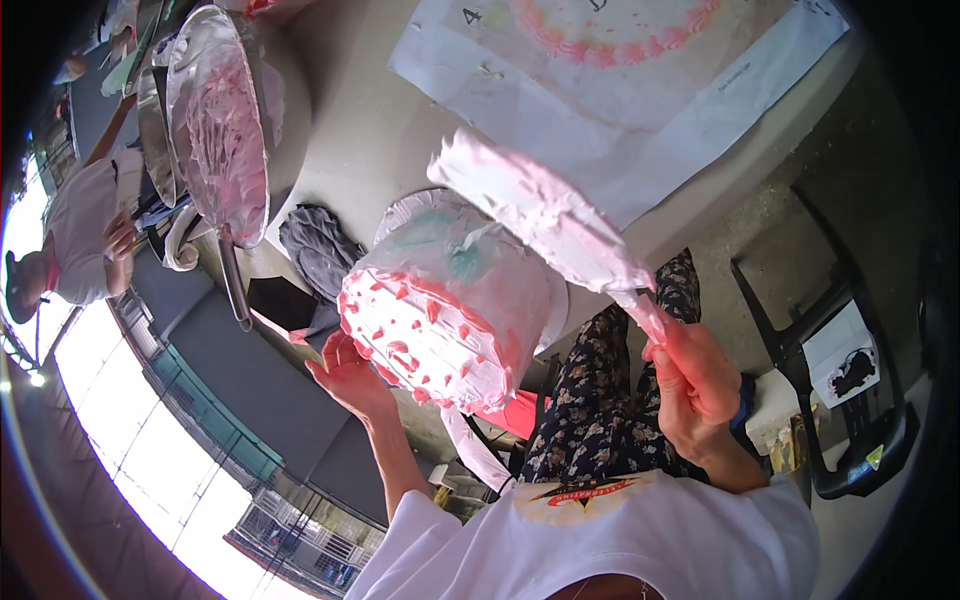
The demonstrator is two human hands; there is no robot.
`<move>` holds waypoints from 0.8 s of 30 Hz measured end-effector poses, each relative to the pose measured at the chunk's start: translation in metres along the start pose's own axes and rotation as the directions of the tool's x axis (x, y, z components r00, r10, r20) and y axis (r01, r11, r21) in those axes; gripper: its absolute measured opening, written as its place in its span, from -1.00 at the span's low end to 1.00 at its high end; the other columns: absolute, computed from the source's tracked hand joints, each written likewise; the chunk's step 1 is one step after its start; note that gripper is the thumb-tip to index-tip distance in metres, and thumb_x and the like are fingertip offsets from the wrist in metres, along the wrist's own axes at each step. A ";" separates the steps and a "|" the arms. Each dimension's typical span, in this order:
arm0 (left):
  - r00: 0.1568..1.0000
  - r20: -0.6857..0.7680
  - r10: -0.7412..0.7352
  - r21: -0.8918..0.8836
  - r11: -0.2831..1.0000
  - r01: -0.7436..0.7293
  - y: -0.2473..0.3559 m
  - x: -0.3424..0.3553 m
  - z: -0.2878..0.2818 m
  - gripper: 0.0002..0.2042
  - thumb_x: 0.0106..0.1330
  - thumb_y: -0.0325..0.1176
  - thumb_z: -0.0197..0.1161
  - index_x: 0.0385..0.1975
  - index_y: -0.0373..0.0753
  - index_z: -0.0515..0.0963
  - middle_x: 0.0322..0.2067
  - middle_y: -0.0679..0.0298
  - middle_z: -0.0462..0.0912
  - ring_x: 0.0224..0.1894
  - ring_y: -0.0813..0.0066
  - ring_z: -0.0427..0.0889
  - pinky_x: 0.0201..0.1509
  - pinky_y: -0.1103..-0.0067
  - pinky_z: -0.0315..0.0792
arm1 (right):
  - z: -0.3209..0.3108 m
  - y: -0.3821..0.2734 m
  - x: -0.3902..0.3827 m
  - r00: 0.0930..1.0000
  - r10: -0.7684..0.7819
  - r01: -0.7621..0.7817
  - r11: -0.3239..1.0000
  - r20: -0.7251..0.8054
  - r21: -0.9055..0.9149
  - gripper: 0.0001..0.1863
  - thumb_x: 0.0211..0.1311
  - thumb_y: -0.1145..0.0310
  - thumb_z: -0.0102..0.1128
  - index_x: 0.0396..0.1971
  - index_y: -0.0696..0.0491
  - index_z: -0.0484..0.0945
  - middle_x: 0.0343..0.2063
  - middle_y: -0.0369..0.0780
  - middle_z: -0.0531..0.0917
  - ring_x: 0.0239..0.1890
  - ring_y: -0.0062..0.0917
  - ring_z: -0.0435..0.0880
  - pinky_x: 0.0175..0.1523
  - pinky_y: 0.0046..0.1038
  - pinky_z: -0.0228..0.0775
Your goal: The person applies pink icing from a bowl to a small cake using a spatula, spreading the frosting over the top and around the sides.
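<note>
A round cake (425,345) with white icing stands at the table's near side. Small red dabs and a red border mark its top, and a green smear shows on its side. My right hand (697,385) grips the handle of a spatula (545,212), its long blade thickly coated in pale pink icing. The blade is raised across the far side of the cake. My left hand (355,380) is beside the cake's left edge, palm turned up and fingers apart, holding nothing. Whether its fingertips touch the icing, I cannot tell.
A metal bowl (275,90) of pink icing stands at the far left, with a utensil handle (233,280) hanging from it. A printed sheet (640,165) picturing a cake lies on the table. Dark cloth (318,245) is near the cake. A black chair (815,390) is right; another person (90,225) stands left.
</note>
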State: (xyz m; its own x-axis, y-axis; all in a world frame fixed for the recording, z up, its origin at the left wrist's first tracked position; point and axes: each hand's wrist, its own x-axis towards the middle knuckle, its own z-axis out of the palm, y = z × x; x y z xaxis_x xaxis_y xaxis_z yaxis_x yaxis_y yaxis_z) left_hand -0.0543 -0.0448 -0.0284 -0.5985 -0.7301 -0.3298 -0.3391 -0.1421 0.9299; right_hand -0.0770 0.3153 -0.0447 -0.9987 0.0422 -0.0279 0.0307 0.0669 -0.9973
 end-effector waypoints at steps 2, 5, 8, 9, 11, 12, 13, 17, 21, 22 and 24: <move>1.000 -0.011 -0.028 0.004 1.000 0.028 -0.004 0.002 -0.011 -0.46 0.33 0.13 -0.20 -0.25 -0.29 0.47 -0.37 0.23 0.56 -0.35 0.49 0.48 -0.22 0.59 0.34 | -0.002 0.004 -0.004 0.998 0.049 -0.049 0.999 0.029 -0.021 -0.55 0.00 0.76 -0.01 -0.03 0.18 0.48 -0.49 -0.18 0.56 -0.59 -0.53 0.50 -0.50 -0.55 0.37; 0.980 0.167 -0.112 -0.015 0.993 0.116 -0.004 0.002 -0.020 -0.46 0.32 0.11 -0.17 -0.02 -0.27 0.37 -0.07 0.22 0.50 0.01 0.28 0.47 0.08 0.33 0.35 | -0.001 0.008 -0.011 0.986 0.148 -0.143 0.988 0.076 -0.065 -0.55 0.03 0.76 -0.02 -0.02 0.17 0.48 -0.50 -0.18 0.54 -0.60 -0.53 0.49 -0.49 -0.57 0.35; 0.986 0.042 -0.162 -0.043 0.985 0.164 -0.004 -0.012 -0.002 -0.45 0.33 0.13 -0.20 -0.26 -0.31 0.48 -0.31 0.24 0.59 -0.18 0.44 0.52 -0.05 0.52 0.36 | 0.003 0.014 -0.017 0.976 0.199 -0.191 0.978 0.091 -0.089 -0.55 0.04 0.76 -0.02 -0.01 0.16 0.47 -0.50 -0.18 0.54 -0.60 -0.53 0.47 -0.49 -0.59 0.34; 0.982 0.039 -0.186 -0.007 0.982 0.186 -0.003 -0.015 -0.003 -0.45 0.33 0.13 -0.21 -0.27 -0.31 0.49 -0.28 0.24 0.60 -0.14 0.44 0.51 -0.02 0.51 0.33 | 0.005 0.016 -0.019 0.977 0.193 -0.185 0.979 0.094 -0.086 -0.54 0.05 0.76 -0.01 0.00 0.15 0.47 -0.49 -0.17 0.54 -0.61 -0.52 0.46 -0.50 -0.60 0.33; 0.978 0.030 -0.208 0.034 0.978 0.207 -0.004 -0.021 -0.004 -0.44 0.33 0.14 -0.21 -0.29 -0.31 0.50 -0.26 0.24 0.60 -0.11 0.45 0.49 0.02 0.51 0.31 | 0.009 0.018 -0.022 0.972 0.209 -0.204 0.977 0.108 -0.052 -0.56 0.07 0.75 -0.01 0.01 0.15 0.46 -0.47 -0.17 0.55 -0.60 -0.54 0.46 -0.48 -0.60 0.33; 0.976 -0.019 -0.215 0.070 0.974 0.216 -0.005 -0.024 -0.004 -0.42 0.33 0.15 -0.22 -0.29 -0.31 0.51 -0.24 0.24 0.60 -0.10 0.45 0.49 0.05 0.51 0.27 | 0.010 0.019 -0.024 0.968 0.222 -0.221 0.975 0.121 -0.022 -0.57 0.09 0.73 0.00 0.01 0.15 0.46 -0.46 -0.18 0.56 -0.59 -0.55 0.45 -0.46 -0.61 0.33; 0.974 -0.068 -0.217 0.104 0.969 0.223 -0.007 -0.027 -0.004 -0.41 0.32 0.16 -0.23 -0.30 -0.31 0.52 -0.23 0.25 0.61 -0.08 0.46 0.48 0.08 0.50 0.23 | 0.012 0.019 -0.026 0.968 0.221 -0.220 0.975 0.122 -0.018 -0.57 0.09 0.73 0.00 0.01 0.15 0.46 -0.46 -0.18 0.56 -0.59 -0.55 0.45 -0.46 -0.61 0.33; 0.980 -0.073 -0.187 0.151 0.969 0.196 -0.009 -0.031 -0.006 -0.38 0.32 0.19 -0.26 -0.27 -0.31 0.53 -0.20 0.25 0.61 -0.06 0.47 0.44 0.14 0.52 0.13 | 0.013 0.011 -0.034 0.927 0.336 -0.366 0.906 0.164 0.215 -0.64 0.21 0.60 0.01 0.03 0.11 0.45 -0.48 -0.24 0.55 -0.55 -0.66 0.41 -0.45 -0.65 0.26; 0.987 -0.056 -0.153 0.177 0.971 0.160 -0.012 -0.023 -0.020 -0.37 0.31 0.19 -0.27 -0.29 -0.31 0.54 -0.31 0.29 0.61 -0.16 0.52 0.43 -0.01 0.54 0.16 | 0.006 0.007 -0.033 0.877 0.402 -0.475 0.804 0.261 0.357 -0.66 0.27 0.51 -0.01 0.06 0.05 0.44 -0.52 -0.30 0.51 -0.59 -0.76 0.32 -0.52 -0.72 0.14; 0.986 -0.056 -0.154 0.173 0.972 0.162 -0.011 -0.021 -0.026 -0.37 0.31 0.19 -0.27 -0.29 -0.31 0.54 -0.31 0.29 0.61 -0.16 0.52 0.43 -0.01 0.54 0.16 | 0.005 0.006 -0.033 0.878 0.401 -0.474 0.807 0.261 0.353 -0.66 0.27 0.51 -0.01 0.06 0.05 0.44 -0.52 -0.30 0.51 -0.59 -0.76 0.32 -0.52 -0.72 0.14; 0.986 0.082 -0.148 0.238 0.963 0.125 -0.009 -0.018 -0.036 -0.33 0.30 0.19 -0.24 -0.09 -0.40 0.45 -0.06 0.19 0.53 0.04 0.37 0.42 0.16 0.45 0.20 | 0.003 0.003 -0.031 0.861 0.414 -0.503 0.779 0.296 0.375 -0.65 0.27 0.50 0.00 0.06 0.03 0.44 -0.53 -0.29 0.50 -0.62 -0.78 0.28 -0.56 -0.74 0.09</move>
State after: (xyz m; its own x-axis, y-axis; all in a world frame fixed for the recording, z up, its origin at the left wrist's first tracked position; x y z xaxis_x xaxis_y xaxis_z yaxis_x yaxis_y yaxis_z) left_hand -0.0142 -0.0541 -0.0251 -0.5995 -0.6434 -0.4760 -0.5739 -0.0690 0.8160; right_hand -0.0457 0.3112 -0.0474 -0.8592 -0.2307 -0.4567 0.5111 -0.3430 -0.7881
